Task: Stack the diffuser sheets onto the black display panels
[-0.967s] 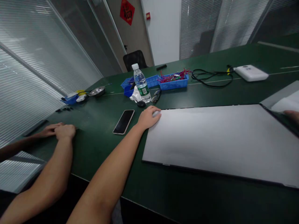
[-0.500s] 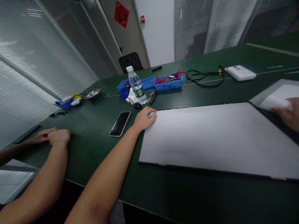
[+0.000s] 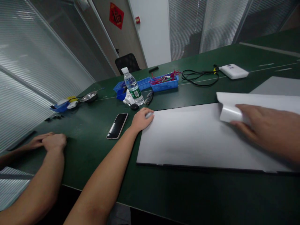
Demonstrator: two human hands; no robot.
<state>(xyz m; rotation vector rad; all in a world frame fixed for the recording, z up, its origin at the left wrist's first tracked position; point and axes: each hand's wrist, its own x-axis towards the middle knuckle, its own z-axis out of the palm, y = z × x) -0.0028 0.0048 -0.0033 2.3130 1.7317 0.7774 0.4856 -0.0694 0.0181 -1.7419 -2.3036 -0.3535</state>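
Observation:
A large white panel (image 3: pixel 192 140) with a thin dark frame lies flat on the green table (image 3: pixel 178 193). My left hand (image 3: pixel 140 120) rests on its far left corner, fingers bent with the tips pressing down on it. My right hand (image 3: pixel 264 128) comes in from the right and is closed on the curled edge of a white film (image 3: pixel 234 104) that is lifted off the panel's right part and folded over leftward.
A black phone (image 3: pixel 117 125) lies left of my left hand. Behind it are a water bottle (image 3: pixel 132 87), blue trays (image 3: pixel 161 82) of small parts, a black cable (image 3: pixel 199 76) and a white box (image 3: pixel 233 71). Another person's clasped hands (image 3: pixel 50 141) rest at the left.
My right hand has come in from the right edge, pulling the white film up and leftward over the panel. My left hand stays on the corner. The view has shifted slightly.

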